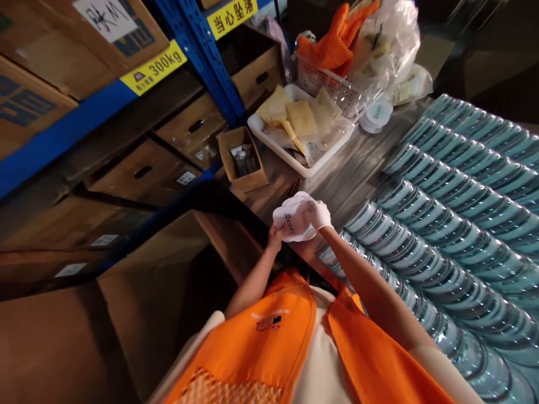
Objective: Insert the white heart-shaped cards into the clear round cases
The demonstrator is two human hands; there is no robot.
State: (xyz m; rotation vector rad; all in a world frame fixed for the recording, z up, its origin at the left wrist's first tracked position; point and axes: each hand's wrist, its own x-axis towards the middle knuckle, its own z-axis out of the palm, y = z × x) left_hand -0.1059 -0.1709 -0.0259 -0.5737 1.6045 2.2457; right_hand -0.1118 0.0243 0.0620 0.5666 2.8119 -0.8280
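In front of my orange vest, a few thin, white, rounded cards [295, 220] printed with "beauty" are fanned out between my hands. Bare fingers of my left hand [275, 237] pinch their left lower edge. On the other side, my right hand [321, 215], in a white glove, grips the right edge. The fingertips are partly hidden by the cards. Just beyond them on the table lies a small dark and red item [293, 188], too covered to identify. A stack of similar white printed cards [377, 115] sits farther back on the metal table [349, 168].
Rows of clear, round, stacked pieces [446, 247] fill the right side. A white tray [309, 167] holds yellowish packets; behind it stands a basket [326, 81] with orange gloves [330, 42]. A small cardboard box [248, 182] is nearby. Blue shelving [96, 104] with cartons runs left.
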